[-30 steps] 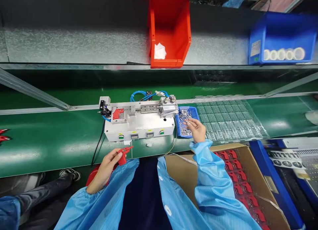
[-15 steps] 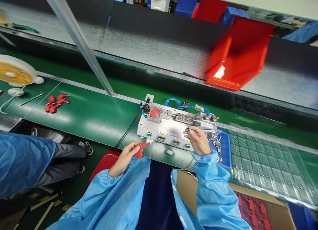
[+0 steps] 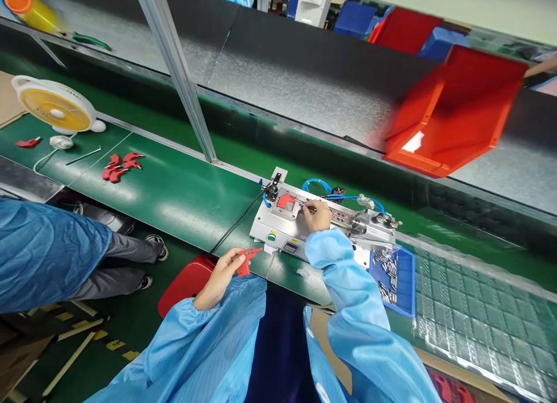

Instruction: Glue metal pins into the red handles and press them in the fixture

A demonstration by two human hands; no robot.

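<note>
My left hand point(image 3: 224, 272) grips a red pistol-shaped plastic part point(image 3: 246, 262) just in front of the bench edge, its thin nose pointing right. My right hand point(image 3: 318, 216) reaches over a metal bench fixture point(image 3: 278, 222), fingers pinched beside its slotted track. Whatever lies between those fingertips is hidden. A second red pistol-shaped part point(image 3: 286, 201) sits in the fixture's left nest, just left of my right fingertips. On the fixture's front face are a green button point(image 3: 272, 237) and a small display point(image 3: 290, 248).
A blue tray point(image 3: 413, 281) of small metal pieces stands right of the fixture, beside clear plastic blister trays point(image 3: 478, 310). Several red parts point(image 3: 116, 174) lie on the left bench near a fan point(image 3: 56, 110). A red bin point(image 3: 456, 124) overhangs the shelf; a co-worker's sleeve point(image 3: 47, 252) is at left.
My right hand has moved left and forward from the fixture's front right to its track, carrying a small dark piece when last visible. My left hand still holds its red part. The view has shifted.
</note>
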